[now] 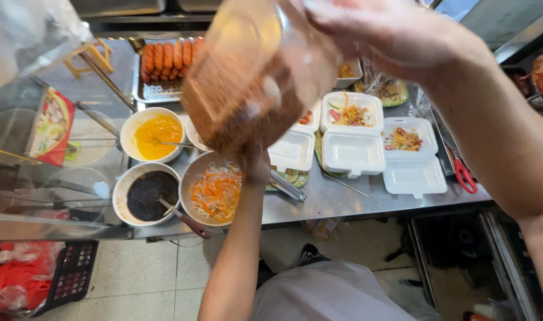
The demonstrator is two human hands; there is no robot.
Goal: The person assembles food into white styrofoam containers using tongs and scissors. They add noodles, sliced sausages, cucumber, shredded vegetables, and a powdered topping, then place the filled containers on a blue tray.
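I hold a clear plastic jar point(253, 77) of brown crumbs tipped up high over the metal bowl of shredded salad point(215, 190): my right hand point(390, 32) is closed over its upper end, my left hand point(256, 163) is wrapped around its lower end. I judge the risk to be overshoot: tilted this steeply, the crumbs could slide out in a clump and scatter past the bowl into the dark sauce bowl point(146, 193) or the open foam boxes point(354, 151) nearby. A slipping grip could drop the jar onto the steel counter point(342, 199).
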